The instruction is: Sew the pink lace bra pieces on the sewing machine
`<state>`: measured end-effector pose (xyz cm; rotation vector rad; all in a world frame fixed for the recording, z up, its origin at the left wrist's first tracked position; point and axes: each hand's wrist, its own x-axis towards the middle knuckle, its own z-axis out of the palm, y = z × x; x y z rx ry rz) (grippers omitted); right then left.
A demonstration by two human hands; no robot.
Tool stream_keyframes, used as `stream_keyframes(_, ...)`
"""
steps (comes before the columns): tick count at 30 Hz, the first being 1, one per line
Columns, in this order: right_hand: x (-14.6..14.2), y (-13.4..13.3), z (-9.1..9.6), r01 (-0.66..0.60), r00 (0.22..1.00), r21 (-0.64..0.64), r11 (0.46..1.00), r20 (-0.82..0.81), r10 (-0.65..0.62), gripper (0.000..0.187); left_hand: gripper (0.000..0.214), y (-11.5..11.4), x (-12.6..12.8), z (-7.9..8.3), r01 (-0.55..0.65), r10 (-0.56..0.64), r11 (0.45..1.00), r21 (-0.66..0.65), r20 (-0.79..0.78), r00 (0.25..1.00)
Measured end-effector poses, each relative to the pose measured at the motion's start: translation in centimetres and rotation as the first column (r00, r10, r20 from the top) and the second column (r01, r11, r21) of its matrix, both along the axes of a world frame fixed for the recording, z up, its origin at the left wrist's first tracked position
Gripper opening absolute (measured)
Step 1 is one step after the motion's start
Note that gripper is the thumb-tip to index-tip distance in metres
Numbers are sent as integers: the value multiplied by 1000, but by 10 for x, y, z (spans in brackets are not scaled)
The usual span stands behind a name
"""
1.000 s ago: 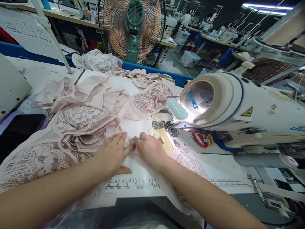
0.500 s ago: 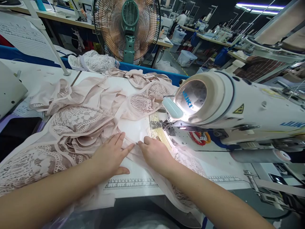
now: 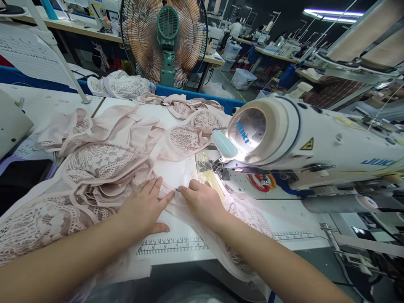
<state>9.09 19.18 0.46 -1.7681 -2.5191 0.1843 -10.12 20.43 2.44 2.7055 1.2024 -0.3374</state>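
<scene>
My left hand (image 3: 143,208) lies flat, fingers stretched out, on pale pink fabric (image 3: 176,202) on the white sewing table (image 3: 186,252). My right hand (image 3: 202,202) rests beside it with fingers curled, pinching the fabric's edge where the two hands meet. Both hands sit just in front of the needle area (image 3: 217,166) of a white Juki sewing machine (image 3: 303,143), whose lamp lights the spot. A heap of pink lace garments (image 3: 104,162) spreads to the left of my hands.
A printed ruler (image 3: 172,244) runs along the table's front edge. A standing fan (image 3: 164,40) is behind the table. More lace pieces (image 3: 120,86) lie at the back. A black device (image 3: 22,176) sits at the left. Other workstations fill the background.
The view has shifted slightly left and down. My hands stay on the fabric; the right hand has crept a little toward the needle.
</scene>
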Motion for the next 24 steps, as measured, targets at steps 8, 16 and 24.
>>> stream_keyframes(8, -6, 5, -5, 3, 1000, -39, 999, 12, -2, 25, 82, -1, -1, -3, 42, -39, 997, 64, -37, 999)
stream_keyframes(16, 1, 5, 2, -69, 994, -97, 993, 78, 77, 26, 82, 1, 0, 1, 22, -22, 1000, 5, -69, 997)
stream_keyframes(24, 19, -4, 4, 2, 999, -76, 997, -45, -5, 21, 82, 3, -3, -7, 42, -34, 992, 117, -70, 997)
